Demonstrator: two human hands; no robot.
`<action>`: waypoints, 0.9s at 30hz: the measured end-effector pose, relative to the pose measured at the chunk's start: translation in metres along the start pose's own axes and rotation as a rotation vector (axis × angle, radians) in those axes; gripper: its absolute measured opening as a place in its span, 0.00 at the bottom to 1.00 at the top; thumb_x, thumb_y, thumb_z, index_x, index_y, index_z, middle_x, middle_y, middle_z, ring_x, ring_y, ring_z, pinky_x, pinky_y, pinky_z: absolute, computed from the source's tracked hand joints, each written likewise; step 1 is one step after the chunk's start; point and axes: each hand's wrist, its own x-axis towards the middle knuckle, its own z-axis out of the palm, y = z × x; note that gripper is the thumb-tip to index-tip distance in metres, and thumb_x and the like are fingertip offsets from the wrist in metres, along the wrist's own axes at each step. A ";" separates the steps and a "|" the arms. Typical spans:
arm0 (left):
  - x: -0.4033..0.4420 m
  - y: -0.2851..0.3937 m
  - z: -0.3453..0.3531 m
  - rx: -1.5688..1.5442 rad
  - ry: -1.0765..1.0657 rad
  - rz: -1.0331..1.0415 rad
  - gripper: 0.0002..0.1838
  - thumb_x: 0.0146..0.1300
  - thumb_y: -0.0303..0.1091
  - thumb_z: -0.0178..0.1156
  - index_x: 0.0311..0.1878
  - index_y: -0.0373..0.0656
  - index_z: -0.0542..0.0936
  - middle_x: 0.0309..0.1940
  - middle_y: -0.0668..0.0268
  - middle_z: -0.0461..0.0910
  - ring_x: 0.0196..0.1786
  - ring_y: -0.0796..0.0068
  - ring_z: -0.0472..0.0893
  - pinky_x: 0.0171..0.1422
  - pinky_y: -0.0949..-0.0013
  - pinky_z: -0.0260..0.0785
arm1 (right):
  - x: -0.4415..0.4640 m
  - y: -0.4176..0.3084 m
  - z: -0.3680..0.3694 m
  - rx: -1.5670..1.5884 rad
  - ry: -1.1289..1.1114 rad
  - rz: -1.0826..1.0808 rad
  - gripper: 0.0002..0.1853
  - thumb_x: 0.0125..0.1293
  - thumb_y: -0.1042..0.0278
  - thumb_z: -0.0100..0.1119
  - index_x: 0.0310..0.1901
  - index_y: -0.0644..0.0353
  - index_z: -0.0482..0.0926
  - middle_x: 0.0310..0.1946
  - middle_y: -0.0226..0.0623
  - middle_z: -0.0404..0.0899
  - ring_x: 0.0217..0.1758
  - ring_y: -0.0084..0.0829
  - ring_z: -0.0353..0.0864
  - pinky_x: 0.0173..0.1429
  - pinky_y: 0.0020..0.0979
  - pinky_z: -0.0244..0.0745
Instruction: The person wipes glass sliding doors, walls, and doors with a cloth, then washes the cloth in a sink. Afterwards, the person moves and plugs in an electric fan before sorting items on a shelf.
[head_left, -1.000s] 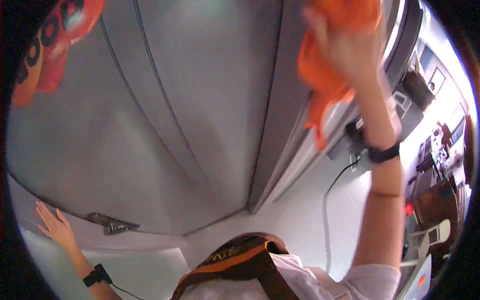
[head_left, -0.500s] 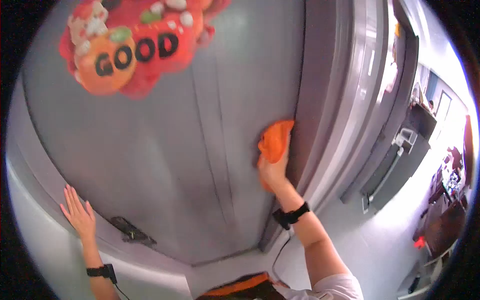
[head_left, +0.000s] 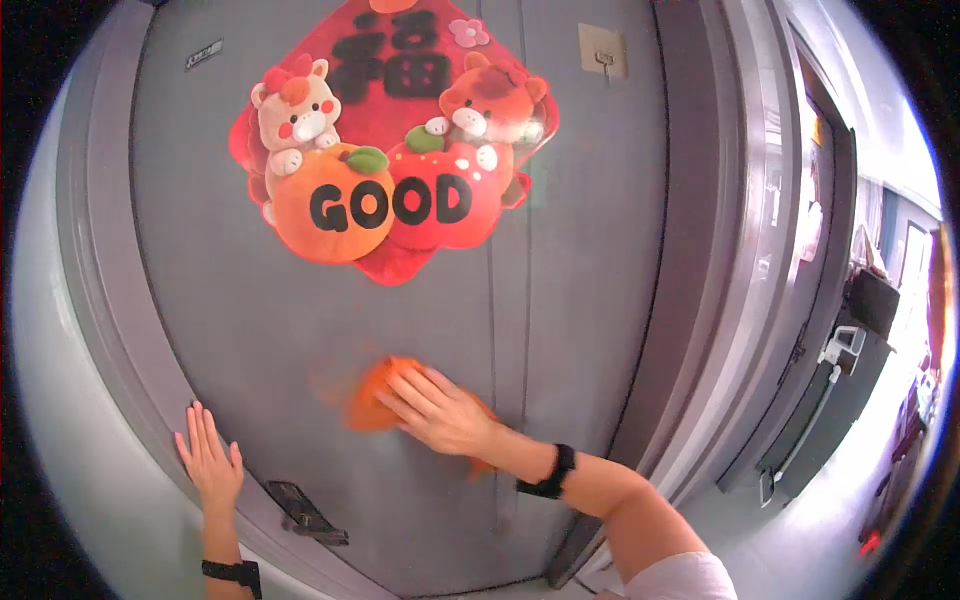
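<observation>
An orange cloth [head_left: 380, 398] lies against the grey door [head_left: 300, 330], its edge blurred by motion. My right hand [head_left: 448, 415] presses it to the panel, fingers laid over the cloth, which also shows behind the wrist. At lower left, my left hand [head_left: 212, 465] rests flat on the door frame [head_left: 150, 370] with its fingers stretched out and nothing in it. Close to it on the door is a dark handle with a lock plate [head_left: 305, 515]. Above the cloth hangs a red decoration [head_left: 395, 265] with cartoon animals and the word GOOD.
A small pale plate [head_left: 603, 52] with a hook sits at the door's upper right. Beyond the right door frame [head_left: 700, 250], a white stick-like appliance [head_left: 825, 400] leans near a dark panel, with furniture farther along the bright room.
My right hand has moved the orange cloth left from the door's right edge to its middle. My left hand stays on the frame. The view has shifted, showing more of the decoration.
</observation>
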 end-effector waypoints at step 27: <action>-0.014 -0.018 0.012 -0.264 -0.082 0.085 0.42 0.53 0.41 0.56 0.70 0.35 0.54 0.72 0.52 0.52 0.74 0.53 0.53 0.74 0.40 0.32 | 0.222 0.179 -0.179 -0.394 0.640 0.306 0.13 0.63 0.69 0.47 0.46 0.62 0.76 0.46 0.53 0.76 0.51 0.55 0.73 0.54 0.49 0.68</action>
